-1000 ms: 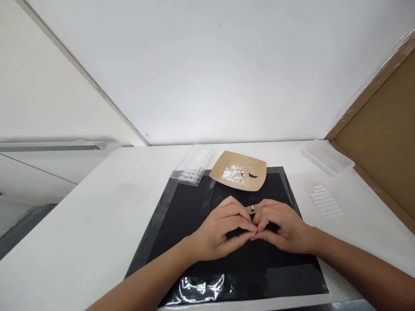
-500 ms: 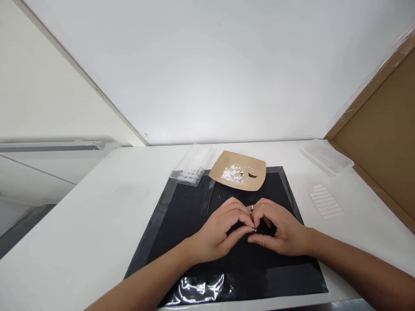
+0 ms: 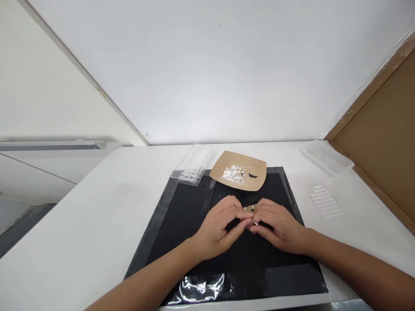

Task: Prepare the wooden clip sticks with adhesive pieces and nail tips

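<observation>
Over the black mat [image 3: 194,242], my left hand [image 3: 220,226] and my right hand [image 3: 282,226] meet fingertip to fingertip. Thumb and index finger of each are closed in a pinch around a small shiny metal piece [image 3: 255,223], too tiny to identify and partly covered by the fingertips. Just behind the fingers shows a strip of brown card or tray edge [image 3: 248,208] with small shiny pieces [image 3: 252,208] on it; the hands hide the rest.
Beyond the hands, a tan square plate [image 3: 220,166] holds white bits [image 3: 233,173] and a dark sliver. Left of it lie a clear compartment box [image 3: 193,166] and a dark curved strip [image 3: 208,198]. At right are a sheet of white stickers [image 3: 327,202] and a clear lid [image 3: 327,158].
Both hands have shifted slightly, with the fingertips closer together. The metal piece has turned and sits a little higher. More of the brown strip shows behind the fingers.
</observation>
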A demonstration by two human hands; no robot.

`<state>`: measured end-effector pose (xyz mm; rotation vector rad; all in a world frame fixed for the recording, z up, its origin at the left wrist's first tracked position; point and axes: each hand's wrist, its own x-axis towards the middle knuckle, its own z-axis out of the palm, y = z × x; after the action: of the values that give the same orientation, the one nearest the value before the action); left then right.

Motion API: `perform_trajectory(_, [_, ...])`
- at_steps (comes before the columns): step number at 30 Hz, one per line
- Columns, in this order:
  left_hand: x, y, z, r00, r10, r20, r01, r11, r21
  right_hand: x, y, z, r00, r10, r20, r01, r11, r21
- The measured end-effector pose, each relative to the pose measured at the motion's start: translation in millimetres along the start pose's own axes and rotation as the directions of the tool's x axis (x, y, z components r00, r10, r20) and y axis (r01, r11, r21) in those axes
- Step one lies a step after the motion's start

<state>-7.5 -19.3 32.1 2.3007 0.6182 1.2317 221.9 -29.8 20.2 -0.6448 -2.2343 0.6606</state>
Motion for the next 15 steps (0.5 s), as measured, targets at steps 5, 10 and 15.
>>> perform_trajectory(5, [1.5, -1.2, -2.2, 0.996, 0.082, -0.029, -0.080, 0.995, 0.063, -0.6, 0.1, -0.5, 1.000, 0.001, -0.016, 0.000, 1.000, 0.012])
perform_trajectory(10, [3.7, 2.1, -5.2, 0.994, 0.107, -0.025, -0.107, 0.994, 0.023, 0.0, -1.5, -1.7, 0.999, 0.006, -0.052, -0.007, 1.000, -0.011])
perform_trajectory(15, [4.5, 3.1, -3.2, 0.993, 0.100, -0.060, -0.097, 0.994, 0.043, 0.3, -4.1, -2.7, 0.997, 0.004, -0.075, -0.011, 0.996, -0.089])
